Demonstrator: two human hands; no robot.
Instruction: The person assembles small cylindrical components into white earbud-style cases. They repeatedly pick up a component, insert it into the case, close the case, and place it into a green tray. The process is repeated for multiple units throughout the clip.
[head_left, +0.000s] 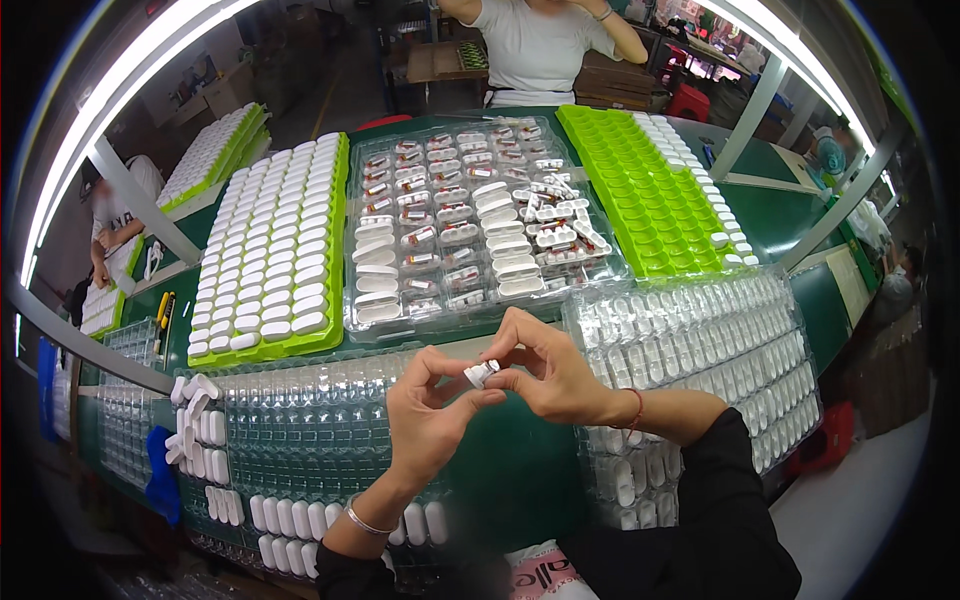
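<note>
Pinching a small white piece (480,375) between them, the left hand (425,415) and the right hand (548,372) meet over the near middle of the green table (520,470). Thumb and forefinger of each are drawn close together around the piece, which sits above the table, some of it hidden by the fingertips.

Just left of the left hand lies a clear tray (310,420) of moulded pockets. White oval cases (300,515) stand in rows along its near edge, and a loose heap of white parts (190,425) sits at its left end. Under and beside the right forearm, a stack of clear pocketed trays (700,340) spreads to the right.

Beyond the hands, a large clear tray (440,325) carries rows of white cases, many with small red-marked pieces inside; more are piled loosely toward its right side. To its left, a lime-green tray (270,352) is packed with white oval cases. To its right, another lime-green tray (640,190) shows many bare pockets, with white cases along its right side. Across the table, at the far side, is a person in a white shirt (530,50).
</note>
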